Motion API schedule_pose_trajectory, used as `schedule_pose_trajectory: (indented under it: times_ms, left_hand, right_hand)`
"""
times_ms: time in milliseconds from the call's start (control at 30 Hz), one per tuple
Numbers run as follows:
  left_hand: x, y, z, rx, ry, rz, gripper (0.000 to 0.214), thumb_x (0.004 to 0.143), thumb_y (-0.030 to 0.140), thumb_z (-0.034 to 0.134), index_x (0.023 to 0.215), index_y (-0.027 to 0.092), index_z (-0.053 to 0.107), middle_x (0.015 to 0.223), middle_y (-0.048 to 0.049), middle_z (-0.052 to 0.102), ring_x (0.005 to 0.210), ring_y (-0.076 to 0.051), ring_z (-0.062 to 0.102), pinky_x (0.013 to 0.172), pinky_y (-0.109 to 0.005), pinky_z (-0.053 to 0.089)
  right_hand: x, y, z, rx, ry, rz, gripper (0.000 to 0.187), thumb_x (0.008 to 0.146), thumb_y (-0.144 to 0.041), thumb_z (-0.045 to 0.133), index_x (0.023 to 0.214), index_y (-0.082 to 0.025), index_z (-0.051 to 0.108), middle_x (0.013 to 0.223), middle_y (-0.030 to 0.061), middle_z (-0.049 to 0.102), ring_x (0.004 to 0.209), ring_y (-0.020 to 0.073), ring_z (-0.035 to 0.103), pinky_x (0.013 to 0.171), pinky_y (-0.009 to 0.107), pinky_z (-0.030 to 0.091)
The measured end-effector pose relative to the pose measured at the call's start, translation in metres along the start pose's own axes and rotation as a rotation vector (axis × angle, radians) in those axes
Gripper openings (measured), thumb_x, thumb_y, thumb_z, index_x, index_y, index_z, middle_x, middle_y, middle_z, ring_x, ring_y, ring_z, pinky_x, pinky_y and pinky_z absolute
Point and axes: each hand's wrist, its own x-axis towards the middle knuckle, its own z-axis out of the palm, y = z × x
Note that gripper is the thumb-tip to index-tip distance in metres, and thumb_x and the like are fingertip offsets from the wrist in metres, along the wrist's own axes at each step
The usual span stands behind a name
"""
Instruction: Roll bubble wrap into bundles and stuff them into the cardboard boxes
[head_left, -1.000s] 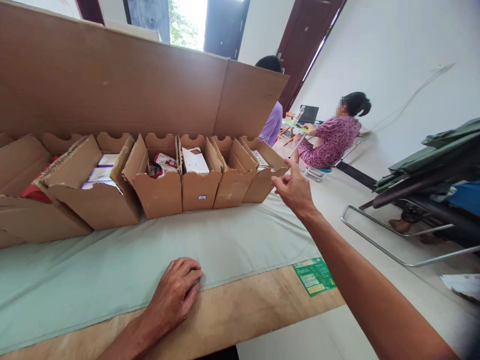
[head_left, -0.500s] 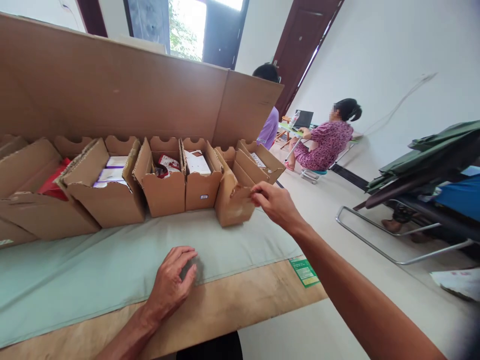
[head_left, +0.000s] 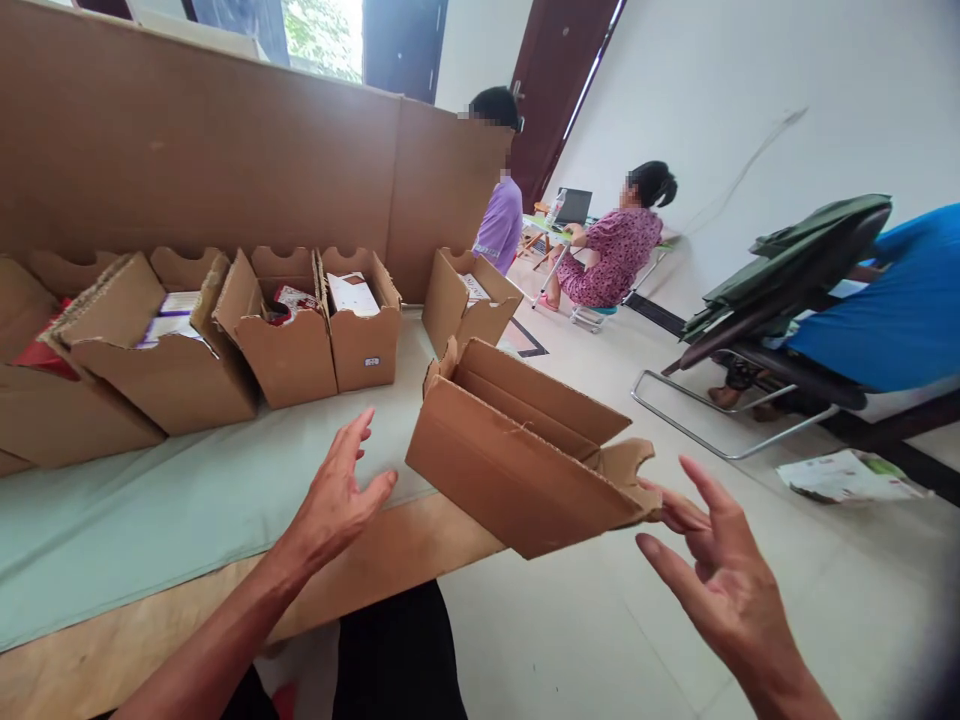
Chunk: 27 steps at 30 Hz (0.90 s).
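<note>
- Empty brown corrugated cardboard box (head_left: 517, 470), centre frame, tilted in the air.
- Right hand (head_left: 720, 580), lower right: fingers spread, touching its edge; cannot tell whether gripped.
- Left hand (head_left: 337, 490), centre-left: wide open, just beside box.

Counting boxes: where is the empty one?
Head view, centre: the empty cardboard box hangs tilted past the table edge, its flap at the right hand, left hand open beside it.

No legible text; small sticker (head_left: 371, 361) on cardboard box (head_left: 352, 345) front too blurred to read.

Left hand (head_left: 341, 495) and right hand (head_left: 724, 585) bare (forearms too); black clothing (head_left: 397, 660) below.
</note>
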Motion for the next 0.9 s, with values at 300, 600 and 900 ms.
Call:
schedule_pose_trajectory:
  times_ms: [300,600,900]
  left_hand:
    - [-0.006,0.013,0.043,-0.272,-0.212,0.033,0.074,0.088,0.038,0.063,0.154,0.023,0.035,0.156,-0.0152,0.047,0.144,-0.033,0.046,0.114,-0.054,0.045]
    - [-0.091,-0.041,0.0,-0.016,0.307,-0.046,0.063,0.089,0.046,0.066,0.144,0.023,0.046,0.127,-0.0125,0.066,0.123,-0.033,0.063,0.106,-0.05,0.052]
    - [-0.096,-0.049,-0.032,0.028,0.392,-0.046,0.056,0.09,0.038,0.064,0.141,0.022,0.049,0.121,-0.012,0.068,0.118,-0.031,0.065,0.101,-0.047,0.056]
  right_hand:
    - [-0.037,-0.005,0.081,0.044,0.003,0.075,0.053,0.087,-0.048,0.072,0.132,-0.024,0.06,0.123,0.0118,0.072,0.114,0.0354,0.069,0.093,0.05,0.061]
    - [-0.012,-0.007,0.141,0.004,-0.122,-0.342,0.022,0.091,-0.033,0.058,0.101,-0.028,0.077,0.108,0.0095,0.078,0.106,0.0381,0.072,0.099,0.059,0.057]
    - [0.015,-0.042,0.177,0.096,-0.268,-0.301,0.023,0.09,-0.042,0.06,0.097,-0.029,0.078,0.103,0.0097,0.079,0.104,0.0367,0.072,0.096,0.055,0.059]
